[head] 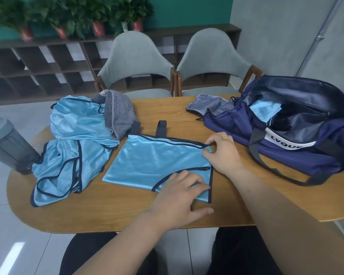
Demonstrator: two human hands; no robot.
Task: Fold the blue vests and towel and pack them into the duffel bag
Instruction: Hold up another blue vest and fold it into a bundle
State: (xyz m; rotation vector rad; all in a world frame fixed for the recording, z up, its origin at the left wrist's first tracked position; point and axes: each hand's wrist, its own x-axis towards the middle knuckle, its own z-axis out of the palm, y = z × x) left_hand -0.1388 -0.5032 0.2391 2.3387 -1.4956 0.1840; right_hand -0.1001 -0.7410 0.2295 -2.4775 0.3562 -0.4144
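1. Head view: a blue vest, folded to a flat panel, is seen spread on the wooden counter directly before the seated person. It lies between a heap of unfolded vests and the open duffel bag.
2. The left grip is laid flat on the vest's near right corner, fingers straight and spread, and the cloth is pressed to the counter.
3. The right grip is narrowed to a pinch. The dark-trimmed far right corner appears to be caught between thumb and forefinger.
4. The cloth is judged light, thin, glossy and slippery, so folds can be expected to slide open unless weighted by a palm. No stiffness is offered, and the panel would sag if lifted by a single point.
5. Hold is best taken on the dark edging at two corners, where the fabric looks firmer and less slick than the shiny middle. A finished bundle is better carried from beneath or clamped across its thickness.
6. The grey striped towel is seen bunched on the heap's far side. It is judged thicker, softer and less slippery, and likelier to keep a fold.
7. One pale blue piece is already seen inside the bag, which stands unzipped and gaping at the counter's right end. Its soft walls may be expected to sag during loading.
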